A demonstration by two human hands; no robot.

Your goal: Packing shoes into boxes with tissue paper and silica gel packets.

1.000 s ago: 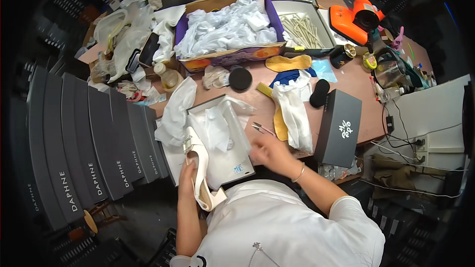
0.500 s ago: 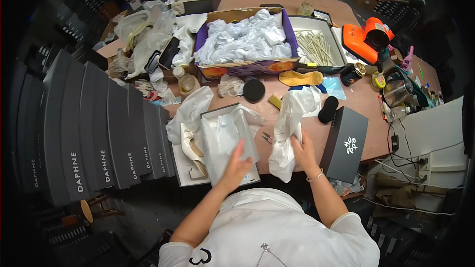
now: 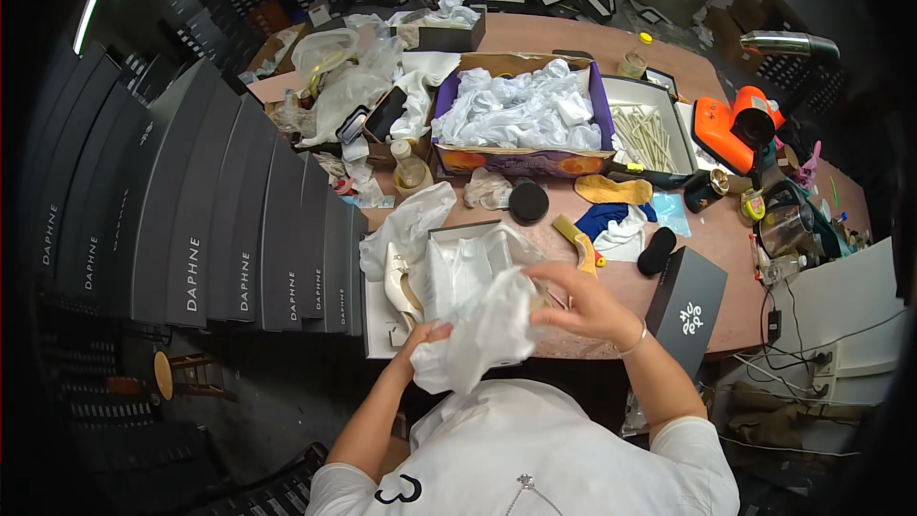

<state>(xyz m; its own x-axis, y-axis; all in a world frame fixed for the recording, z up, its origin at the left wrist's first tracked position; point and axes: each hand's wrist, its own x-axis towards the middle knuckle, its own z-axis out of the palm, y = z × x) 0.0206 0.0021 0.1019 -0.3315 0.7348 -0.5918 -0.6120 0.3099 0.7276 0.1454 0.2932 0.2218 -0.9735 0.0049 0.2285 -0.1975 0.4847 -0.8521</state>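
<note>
My left hand [image 3: 427, 342] is closed on the lower left edge of a crumpled white tissue-paper bundle [image 3: 485, 330]. My right hand [image 3: 585, 306] grips its right side, thumb below and fingers above. What the paper covers, if anything, is hidden. Just under and beyond the bundle lies an open shoe box [image 3: 432, 272] lined with white tissue. Beside it on the left, a white heeled shoe [image 3: 399, 282] rests in a shallow pale tray-like box part [image 3: 375, 315]. More loose tissue [image 3: 411, 220] lies behind the shoe.
Tall stacks of dark shoe boxes [image 3: 220, 229] rise at my left. A purple carton [image 3: 521, 161] full of tissue and a box of pale sticks [image 3: 645, 134] stand at the back. A dark box lid [image 3: 686, 311], black round tin [image 3: 528, 203] and orange device [image 3: 721, 134] are rightward.
My right hand has brought the tissue bundle leftward over the open box. My left hand, empty before, now grips it too. The whole view has shifted, and a yellow curved piece is uncovered.
</note>
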